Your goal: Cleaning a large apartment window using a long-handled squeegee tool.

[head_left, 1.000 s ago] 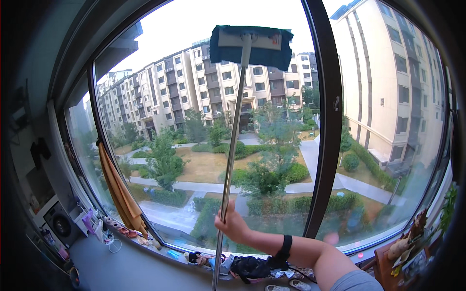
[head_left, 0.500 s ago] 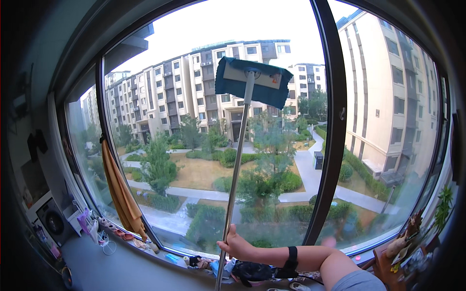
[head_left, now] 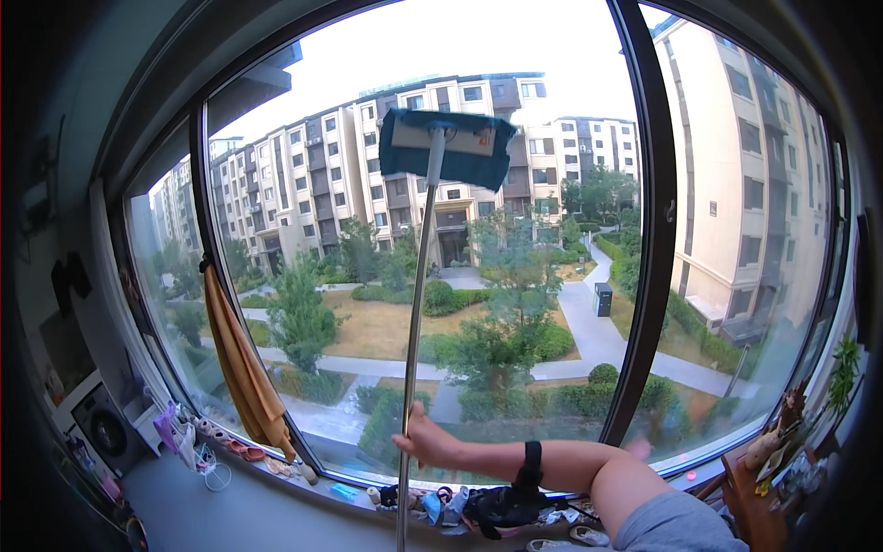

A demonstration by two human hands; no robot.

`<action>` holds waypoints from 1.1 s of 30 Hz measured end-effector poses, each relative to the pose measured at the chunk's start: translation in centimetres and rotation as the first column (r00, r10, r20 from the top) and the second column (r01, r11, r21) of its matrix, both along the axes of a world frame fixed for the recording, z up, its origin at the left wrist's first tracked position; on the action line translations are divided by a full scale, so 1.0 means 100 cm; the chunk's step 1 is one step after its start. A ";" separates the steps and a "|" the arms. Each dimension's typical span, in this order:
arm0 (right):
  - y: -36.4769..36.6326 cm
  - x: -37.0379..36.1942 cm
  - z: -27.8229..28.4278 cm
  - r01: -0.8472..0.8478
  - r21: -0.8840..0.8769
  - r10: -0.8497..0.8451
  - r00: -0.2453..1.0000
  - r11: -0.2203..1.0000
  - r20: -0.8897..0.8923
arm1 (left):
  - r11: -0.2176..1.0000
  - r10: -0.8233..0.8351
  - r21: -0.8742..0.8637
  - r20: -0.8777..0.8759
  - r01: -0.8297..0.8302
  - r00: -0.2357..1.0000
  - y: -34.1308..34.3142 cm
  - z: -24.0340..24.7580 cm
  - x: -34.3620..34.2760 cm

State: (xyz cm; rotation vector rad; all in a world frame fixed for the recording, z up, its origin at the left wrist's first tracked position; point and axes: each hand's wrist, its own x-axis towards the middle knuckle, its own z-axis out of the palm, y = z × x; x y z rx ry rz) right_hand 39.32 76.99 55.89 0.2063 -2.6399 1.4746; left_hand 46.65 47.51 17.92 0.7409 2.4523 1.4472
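Observation:
A flat window mop with a blue pad (head_left: 448, 147) presses against the big window pane (head_left: 303, 276), high up in the middle. Its long metal pole (head_left: 418, 322) runs down to the lower edge of the view. My right hand (head_left: 426, 442) is closed around the pole low down, just above the sill. The forearm reaches in from the lower right, with a black band (head_left: 532, 463) at the wrist and a grey sleeve at the shoulder. My left hand is out of sight.
A dark vertical window frame bar (head_left: 648, 230) stands right of the mop. An orange cloth (head_left: 241, 368) hangs at the left frame. The sill (head_left: 276, 506) holds small clutter and a black bag (head_left: 501, 506). A washing machine (head_left: 101, 428) sits at lower left; shelves (head_left: 782, 460) with small items stand at lower right.
The mop head has slid down the glass from the sky area to the level of the building's top floors, then slightly left. My right hand stayed on the pole.

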 end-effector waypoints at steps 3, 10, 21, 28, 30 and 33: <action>0.003 -0.013 0.048 0.065 0.017 -0.061 0.986 0.998 -0.158 | 1.000 0.022 -0.018 -0.041 -0.022 0.999 0.000 0.010 0.005; 0.070 -0.041 0.178 0.294 0.033 -0.245 0.848 0.955 -0.471 | 0.861 -0.319 0.467 0.189 0.200 0.929 0.103 0.168 -0.063; 0.121 -0.035 0.275 0.448 -0.022 -0.346 0.657 0.894 -0.670 | 0.859 -0.284 0.496 0.259 0.125 0.923 0.175 0.277 -0.054; 0.135 -0.047 0.152 0.496 0.010 -0.291 0.527 0.868 -0.798 | 0.856 -0.400 0.439 0.226 0.274 0.888 0.139 0.178 -0.062; 0.126 -0.027 0.114 0.411 -0.041 -0.319 0.638 0.911 -0.701 | 0.885 -0.297 0.413 0.149 0.213 0.943 0.123 0.153 -0.042; 0.121 0.000 0.047 0.276 -0.090 -0.274 0.757 0.957 -0.593 | 0.921 -0.279 0.310 0.107 0.234 0.954 0.082 0.073 -0.038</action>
